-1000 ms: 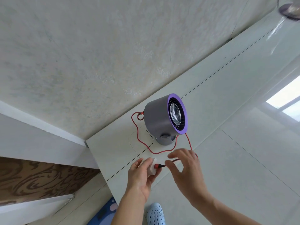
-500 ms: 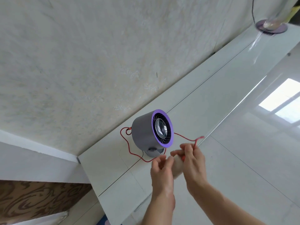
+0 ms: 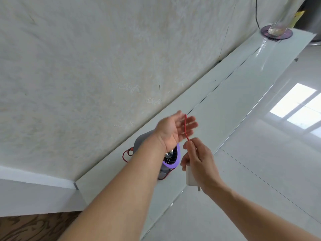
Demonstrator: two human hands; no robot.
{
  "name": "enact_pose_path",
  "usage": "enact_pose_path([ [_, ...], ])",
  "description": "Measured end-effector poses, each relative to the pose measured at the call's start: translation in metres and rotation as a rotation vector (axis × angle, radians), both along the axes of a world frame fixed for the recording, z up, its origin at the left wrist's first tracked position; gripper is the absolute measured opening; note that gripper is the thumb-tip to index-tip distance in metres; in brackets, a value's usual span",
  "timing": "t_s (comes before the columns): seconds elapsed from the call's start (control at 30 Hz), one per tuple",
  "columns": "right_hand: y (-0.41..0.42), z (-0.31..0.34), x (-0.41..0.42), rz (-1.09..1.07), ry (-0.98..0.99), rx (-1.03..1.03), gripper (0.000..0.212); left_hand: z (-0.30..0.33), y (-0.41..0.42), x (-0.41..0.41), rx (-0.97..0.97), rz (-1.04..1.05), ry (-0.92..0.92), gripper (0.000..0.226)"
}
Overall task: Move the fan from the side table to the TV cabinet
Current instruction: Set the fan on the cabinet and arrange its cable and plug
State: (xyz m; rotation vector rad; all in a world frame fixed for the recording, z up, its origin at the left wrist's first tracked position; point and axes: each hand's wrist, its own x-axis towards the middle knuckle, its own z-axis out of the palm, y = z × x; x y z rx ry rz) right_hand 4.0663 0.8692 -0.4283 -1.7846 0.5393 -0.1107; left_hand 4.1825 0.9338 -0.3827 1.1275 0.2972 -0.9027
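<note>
A small grey fan with a purple front rim (image 3: 171, 164) stands on the long white TV cabinet top (image 3: 225, 101), close to the wall, and my left forearm hides much of it. Its red cable (image 3: 186, 129) loops behind the fan and rises in front of it. My left hand (image 3: 172, 129) is raised above the fan, palm up and fingers spread, with the cable lying across its fingers. Just right of the fan, my right hand (image 3: 199, 159) pinches the cable and holds the white power adapter (image 3: 190, 176) against its palm.
A clear glass vase on a purple round mat (image 3: 278, 30) stands at the cabinet's far right end, with a black wire (image 3: 256, 13) on the wall behind it. Glossy floor tiles (image 3: 260, 171) lie to the right. A patterned wood panel (image 3: 34, 226) is at the bottom left.
Both hands have lifted off the cabinet top. The adapter has passed from my left hand to my right, and my left hand has opened and risen in front of the fan.
</note>
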Motion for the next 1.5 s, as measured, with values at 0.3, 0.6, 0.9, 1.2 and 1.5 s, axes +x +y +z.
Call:
enact_pose_path([
  [0.3,-0.035,0.027,0.079,0.212,0.02,-0.244,0.014,0.018,0.054,0.067,-0.169,0.336,-0.048,0.054],
  [0.6,-0.038,0.055,0.137,0.334,0.031,-0.414,0.017,0.0,0.09,0.078,0.183,0.249,-0.312,0.042],
  [0.9,-0.027,0.059,0.174,0.323,0.006,-0.502,0.017,0.003,0.125,0.094,0.454,0.06,-0.624,0.041],
  [1.2,-0.033,0.068,0.21,0.218,-0.022,-0.528,0.016,-0.028,0.133,0.117,0.588,-0.127,-0.556,0.04],
  [1.5,-0.054,0.054,0.233,0.177,-0.018,-0.485,0.016,-0.083,0.124,0.132,0.753,-0.351,-0.468,0.039],
])
